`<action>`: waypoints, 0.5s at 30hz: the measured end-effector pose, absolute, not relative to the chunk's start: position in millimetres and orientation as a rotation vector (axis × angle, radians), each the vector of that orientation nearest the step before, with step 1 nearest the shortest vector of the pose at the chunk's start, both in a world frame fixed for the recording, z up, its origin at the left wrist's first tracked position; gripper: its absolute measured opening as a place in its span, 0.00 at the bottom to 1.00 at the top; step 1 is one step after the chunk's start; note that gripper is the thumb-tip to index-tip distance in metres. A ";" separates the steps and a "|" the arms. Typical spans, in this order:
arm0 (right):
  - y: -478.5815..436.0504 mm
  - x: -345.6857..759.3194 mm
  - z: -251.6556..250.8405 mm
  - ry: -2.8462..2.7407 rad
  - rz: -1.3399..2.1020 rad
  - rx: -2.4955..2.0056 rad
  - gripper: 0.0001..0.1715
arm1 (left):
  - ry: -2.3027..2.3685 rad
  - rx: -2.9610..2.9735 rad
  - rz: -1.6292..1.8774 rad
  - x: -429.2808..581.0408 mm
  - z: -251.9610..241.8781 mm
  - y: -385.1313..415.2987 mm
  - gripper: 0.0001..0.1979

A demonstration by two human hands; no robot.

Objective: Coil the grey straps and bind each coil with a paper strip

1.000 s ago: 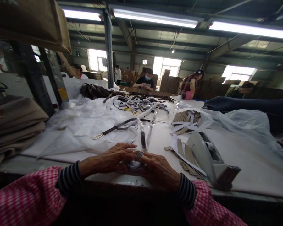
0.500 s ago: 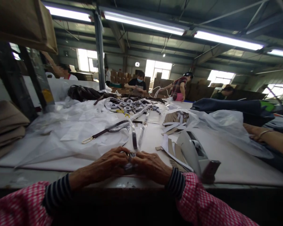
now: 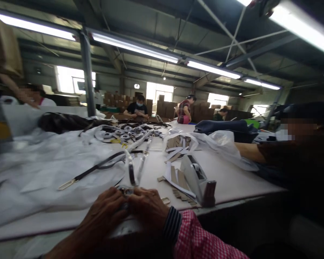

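At the front edge of the table, my left hand (image 3: 108, 207) and my right hand (image 3: 148, 205) are close together, fingers bent and closed on one dark strap (image 3: 131, 172). Clear plastic film covers part of this strap, which rises from between the hands. Shiny metal hardware (image 3: 127, 190) shows between my fingertips; its exact kind is hidden. Beyond my left hand another dark strap (image 3: 97, 167) lies across the plastic, with a gold-coloured metal loop (image 3: 67, 185) at its end. Beside my right hand lies a small pale gold metal loop (image 3: 165, 200).
A tape dispenser (image 3: 197, 180) stands right of my hands, beside beige and white strips (image 3: 175, 176). A plastic bag (image 3: 166, 138) holds more strips. Coiled wrapped straps (image 3: 129, 131) and yellow-handled tool (image 3: 118, 142) lie farther back. At right, a co-worker's arm (image 3: 250, 151) reaches over the table.
The view has turned to the right, so the table's things appear farther left and the co-worker at right shows more. Both hands stay together on the strap; the small loop beside my right hand now shows.
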State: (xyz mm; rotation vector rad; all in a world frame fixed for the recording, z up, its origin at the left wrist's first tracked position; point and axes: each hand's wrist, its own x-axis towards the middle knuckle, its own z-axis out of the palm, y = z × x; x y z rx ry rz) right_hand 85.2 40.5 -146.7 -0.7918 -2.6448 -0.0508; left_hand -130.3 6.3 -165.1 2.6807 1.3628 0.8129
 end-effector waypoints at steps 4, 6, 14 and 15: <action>36.8 97.8 -129.5 -2.634 0.060 -0.757 0.12 | 1.474 2.670 0.746 -117.1 -154.3 -2.1 0.03; 38.5 118.8 -111.9 -2.605 0.082 -0.837 0.17 | 1.480 2.674 0.757 -114.3 -151.8 -3.1 0.02; 60.3 206.1 -99.4 -2.522 -0.239 -1.443 0.08 | 1.526 2.434 0.791 -113.4 -135.6 -10.6 0.07; 62.5 209.3 -106.2 -2.542 -0.262 -1.474 0.08 | 1.536 2.343 0.795 -113.8 -130.1 -15.0 0.09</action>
